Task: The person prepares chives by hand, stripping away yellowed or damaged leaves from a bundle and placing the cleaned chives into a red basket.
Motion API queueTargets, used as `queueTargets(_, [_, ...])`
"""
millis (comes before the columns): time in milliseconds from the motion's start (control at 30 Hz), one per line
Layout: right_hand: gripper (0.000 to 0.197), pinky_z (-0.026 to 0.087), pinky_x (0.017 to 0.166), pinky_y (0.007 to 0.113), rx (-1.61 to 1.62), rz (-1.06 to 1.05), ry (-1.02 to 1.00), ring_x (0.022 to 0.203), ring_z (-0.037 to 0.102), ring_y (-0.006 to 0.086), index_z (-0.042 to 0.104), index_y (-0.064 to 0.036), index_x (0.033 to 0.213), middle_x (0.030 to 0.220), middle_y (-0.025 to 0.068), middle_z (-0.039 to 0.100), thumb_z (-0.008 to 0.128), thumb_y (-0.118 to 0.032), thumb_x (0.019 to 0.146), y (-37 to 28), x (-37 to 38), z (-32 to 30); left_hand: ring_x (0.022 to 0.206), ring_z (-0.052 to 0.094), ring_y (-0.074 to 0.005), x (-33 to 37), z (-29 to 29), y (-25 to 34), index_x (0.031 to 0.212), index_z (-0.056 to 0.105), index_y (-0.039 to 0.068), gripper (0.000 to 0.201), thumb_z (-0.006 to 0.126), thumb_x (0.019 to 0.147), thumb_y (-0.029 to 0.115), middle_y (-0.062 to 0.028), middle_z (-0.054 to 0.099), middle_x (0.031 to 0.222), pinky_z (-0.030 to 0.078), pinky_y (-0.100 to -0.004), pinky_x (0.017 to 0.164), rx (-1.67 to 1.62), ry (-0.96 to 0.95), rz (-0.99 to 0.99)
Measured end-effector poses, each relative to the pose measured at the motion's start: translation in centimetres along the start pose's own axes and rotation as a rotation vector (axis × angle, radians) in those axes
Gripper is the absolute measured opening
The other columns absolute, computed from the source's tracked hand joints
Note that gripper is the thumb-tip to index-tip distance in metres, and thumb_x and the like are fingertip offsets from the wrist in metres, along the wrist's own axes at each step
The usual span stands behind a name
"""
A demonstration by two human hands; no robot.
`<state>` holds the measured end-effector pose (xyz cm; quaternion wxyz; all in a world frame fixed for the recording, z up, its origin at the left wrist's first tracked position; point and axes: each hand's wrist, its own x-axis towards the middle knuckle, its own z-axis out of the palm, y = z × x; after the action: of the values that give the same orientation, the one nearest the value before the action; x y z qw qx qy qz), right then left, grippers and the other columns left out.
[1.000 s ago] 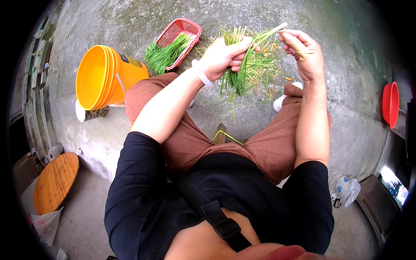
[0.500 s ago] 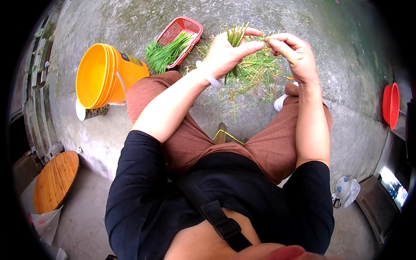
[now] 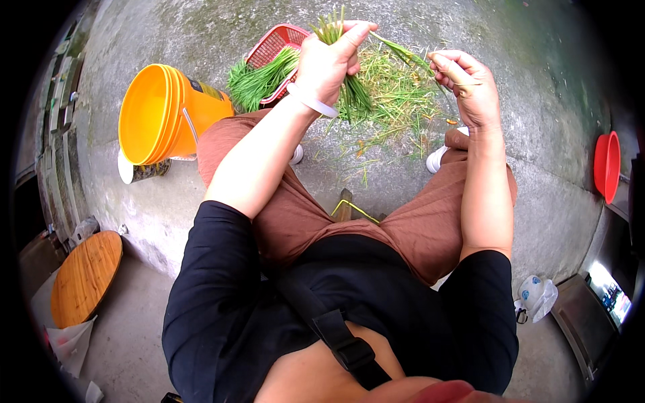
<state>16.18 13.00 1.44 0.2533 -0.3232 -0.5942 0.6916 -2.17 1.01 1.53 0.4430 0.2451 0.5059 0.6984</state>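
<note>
My left hand (image 3: 324,66) is closed around a bunch of green chives (image 3: 355,97), whose cut ends poke out above the fist while the leaves hang below. Between its thumb tip and my right hand (image 3: 472,87) stretches a thin strand of chives (image 3: 406,54). Thumb and fingertips of my right hand pinch the lower end of that strand. More chives (image 3: 265,77) lie in a red plastic basket (image 3: 287,35) just left of my left hand, spilling over its side. Loose green and yellowed trimmings (image 3: 396,101) are scattered on the concrete below both hands.
A yellow bucket (image 3: 144,114) lies tipped by my left knee, with a can-like container (image 3: 149,172) beside it. A round wooden board (image 3: 87,279) is at the lower left. At the right are a red basin (image 3: 607,166) and a plastic bag (image 3: 537,297).
My left hand has moved up and left with its bunch, and my right hand slightly right. The hands are farther apart, with a strand of chives now drawn out between them.
</note>
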Motion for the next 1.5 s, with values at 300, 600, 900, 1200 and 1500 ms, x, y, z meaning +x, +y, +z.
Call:
queueTargets(300, [0.016, 0.046, 0.062, 0.020, 0.147, -0.046, 0.217, 0.067, 0.056, 0.0071, 0.066, -0.0026, 0.094, 0.082, 0.0033, 0.065, 0.066, -0.012, 0.081, 0.0, 0.6, -3.1, 0.044, 0.031, -0.0059, 1.4, -2.0, 1.0, 0.077, 0.048, 0.014, 0.015, 0.060, 0.086, 0.012, 0.0058, 0.036, 0.055, 0.029, -0.0225, 0.041, -0.298, 0.217, 0.097])
queueTargets(600, [0.017, 0.048, 0.062, 0.026, 0.467, -0.224, 0.709, 0.067, 0.056, 0.0124, 0.062, 0.0033, 0.092, 0.080, 0.0081, 0.062, 0.065, -0.008, 0.081, -1.0, 1.3, -9.2, 0.040, 0.031, -0.0095, 2.2, -4.1, 2.5, 0.061, 0.040, 0.015, 0.032, 0.059, 0.087, 0.016, 0.0046, 0.030, 0.048, 0.033, -0.0272, 0.040, -0.471, 0.211, 0.128])
queueTargets(900, [0.047, 0.037, 0.096, 0.034, -0.729, -0.301, 0.421, 0.115, 0.049, 0.0224, 0.063, -0.0034, 0.106, 0.117, 0.0123, 0.057, 0.068, -0.040, 0.077, -1.6, 0.3, -4.3, 0.044, 0.034, -0.0042, 1.1, -2.7, 1.5, 0.089, 0.063, 0.003, 0.019, 0.064, 0.084, 0.020, 0.0058, 0.041, 0.053, 0.032, -0.0213, 0.042, -0.057, 0.139, 0.132])
queueTargets(1200, [0.027, 0.047, 0.067, 0.030, -0.535, -0.203, -0.099, 0.073, 0.060, 0.0165, 0.065, -0.0031, 0.096, 0.080, 0.0094, 0.065, 0.061, -0.027, 0.084, 3.0, -0.8, 4.9, 0.048, 0.040, -0.0032, -0.8, 1.1, -1.1, 0.094, 0.063, 0.003, 0.020, 0.066, 0.082, 0.019, 0.0032, 0.052, 0.062, 0.031, -0.0183, 0.043, 0.085, -0.082, -0.099])
queueTargets(1500, [0.019, 0.044, 0.060, 0.025, -0.563, -0.288, -0.095, 0.067, 0.053, 0.0061, 0.065, -0.0030, 0.088, 0.073, 0.0009, 0.063, 0.062, -0.022, 0.084, 2.9, -0.6, 4.2, 0.048, 0.038, -0.0031, -0.8, 1.0, -1.5, 0.094, 0.065, 0.004, 0.020, 0.063, 0.084, 0.022, 0.0050, 0.050, 0.061, 0.029, -0.0189, 0.044, 0.060, -0.198, -0.192])
